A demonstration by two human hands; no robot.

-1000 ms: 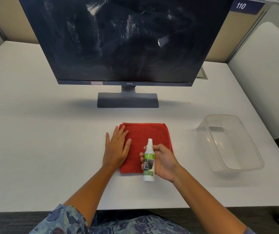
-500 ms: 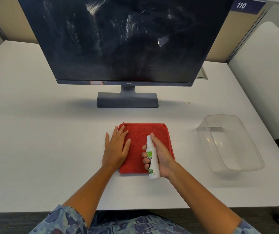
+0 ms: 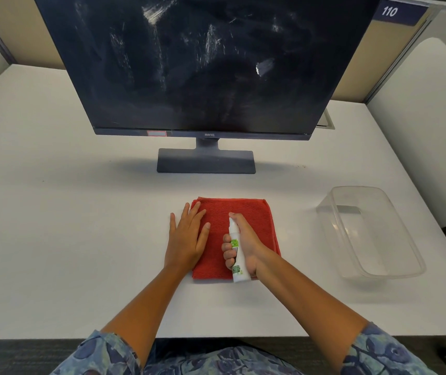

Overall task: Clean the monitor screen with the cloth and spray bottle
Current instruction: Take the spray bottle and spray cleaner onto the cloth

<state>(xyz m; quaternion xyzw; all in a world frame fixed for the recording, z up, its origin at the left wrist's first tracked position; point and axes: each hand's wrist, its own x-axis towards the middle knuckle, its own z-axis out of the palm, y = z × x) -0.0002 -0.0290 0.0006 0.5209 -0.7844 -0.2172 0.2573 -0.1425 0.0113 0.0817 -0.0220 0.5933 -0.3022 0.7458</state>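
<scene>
A dark monitor screen point(image 3: 208, 63) with white smears stands at the back of the white desk point(image 3: 67, 198). A folded red cloth point(image 3: 243, 212) lies flat in front of the stand. My left hand point(image 3: 186, 239) rests flat, fingers spread, on the cloth's left edge. My right hand point(image 3: 246, 244) grips a small white spray bottle point(image 3: 236, 255) with a green label, held over the cloth with its nozzle pointing away from me and tilted slightly left. The index finger lies on the bottle's top.
A clear plastic tub point(image 3: 395, 269) sits on the desk to the right of the cloth. The monitor's grey base point(image 3: 205, 161) stands just beyond the cloth. Cubicle partitions point(image 3: 365, 63) close off the back and right.
My right hand has turned the bottle so its nozzle points forward, and the index finger has come onto the top. The bottle sits slightly further right over the cloth. My left hand has stayed put.
</scene>
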